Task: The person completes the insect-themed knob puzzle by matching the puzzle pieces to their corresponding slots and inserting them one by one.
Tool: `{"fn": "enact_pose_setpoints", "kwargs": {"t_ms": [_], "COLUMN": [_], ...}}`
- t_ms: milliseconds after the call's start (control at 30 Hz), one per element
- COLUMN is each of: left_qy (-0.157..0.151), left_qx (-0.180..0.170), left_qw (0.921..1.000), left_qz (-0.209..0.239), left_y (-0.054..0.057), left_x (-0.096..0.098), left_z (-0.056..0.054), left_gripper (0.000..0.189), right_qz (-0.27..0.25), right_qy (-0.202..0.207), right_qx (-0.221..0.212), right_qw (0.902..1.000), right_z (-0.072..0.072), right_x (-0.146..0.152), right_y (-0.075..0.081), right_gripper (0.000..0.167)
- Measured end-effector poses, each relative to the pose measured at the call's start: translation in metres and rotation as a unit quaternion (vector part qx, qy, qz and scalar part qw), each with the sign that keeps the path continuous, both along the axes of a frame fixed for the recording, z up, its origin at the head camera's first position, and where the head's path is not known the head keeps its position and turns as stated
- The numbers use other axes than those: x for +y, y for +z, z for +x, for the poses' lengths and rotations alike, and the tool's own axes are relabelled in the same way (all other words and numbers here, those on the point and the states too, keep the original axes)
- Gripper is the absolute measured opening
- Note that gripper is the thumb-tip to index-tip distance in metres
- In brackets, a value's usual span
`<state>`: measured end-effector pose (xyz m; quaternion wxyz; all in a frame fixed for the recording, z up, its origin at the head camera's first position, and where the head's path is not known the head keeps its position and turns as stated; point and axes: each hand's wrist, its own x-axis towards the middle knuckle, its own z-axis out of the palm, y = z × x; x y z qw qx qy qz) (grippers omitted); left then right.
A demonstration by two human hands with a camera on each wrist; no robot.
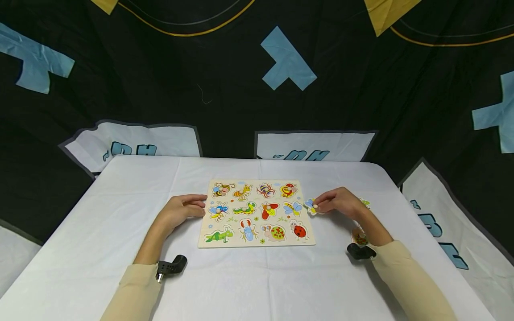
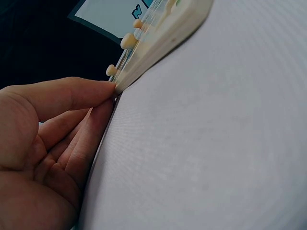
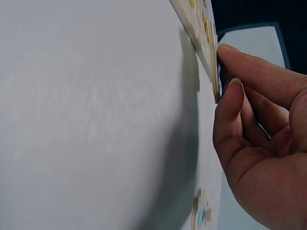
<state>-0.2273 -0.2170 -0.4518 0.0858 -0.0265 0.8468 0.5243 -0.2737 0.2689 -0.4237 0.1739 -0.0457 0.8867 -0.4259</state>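
A wooden insect puzzle board (image 1: 257, 218) lies flat on the white table. My left hand (image 1: 182, 211) is at the board's left edge; in the left wrist view its thumb and finger pinch that edge, close to several round knobs (image 2: 128, 41). Just off the board's right side, my right hand (image 1: 337, 201) pinches a blue-and-yellow winged insect puzzle piece (image 1: 310, 205) by its knob. The right wrist view shows this piece (image 3: 215, 72) edge-on, held above the table beside the board, with its picture face hidden. A similar blue-winged dragonfly picture (image 1: 292, 208) is on the board.
Right of the board lie a greenish puzzle piece (image 1: 364, 202), partly behind the right hand, and a snail-like piece (image 1: 359, 236), partly covered by the right forearm. A knobbed piece (image 3: 201, 215) shows low in the right wrist view. Black cloth (image 1: 225, 107) hangs behind the table.
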Motion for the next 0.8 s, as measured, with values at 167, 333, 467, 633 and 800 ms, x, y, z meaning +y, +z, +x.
{"fn": "enact_pose_setpoints", "kwargs": {"t_ms": [167,333,467,633,800], "left_qy": [0.002,0.001,0.002,0.005,0.007], "left_qx": [-0.004,-0.005,-0.005,-0.007,-0.008], "left_qw": [1.0000,1.0000,1.0000,0.9999,0.9999], "left_qz": [0.002,0.004,0.007,0.007,0.005], "left_y": [0.001,0.001,0.001,0.000,0.000], "left_x": [0.000,0.001,0.001,0.001,0.000], "left_z": [0.000,0.000,0.000,-0.001,-0.001], "left_gripper": [0.058,0.059,0.058,0.058,0.059], "right_qz": [-0.002,0.001,-0.006,-0.004,-0.006], "right_qy": [0.003,0.013,0.024,0.030,0.031], "right_qx": [0.003,0.012,0.017,0.020,0.019], "right_qw": [1.0000,0.9998,0.9995,0.9994,0.9993], "right_z": [-0.003,-0.005,-0.005,-0.006,-0.008], "right_x": [-0.013,-0.022,-0.028,-0.034,-0.042], "right_y": [-0.002,-0.004,-0.004,-0.005,-0.006], "right_gripper": [0.030,0.029,0.028,0.027,0.026]}}
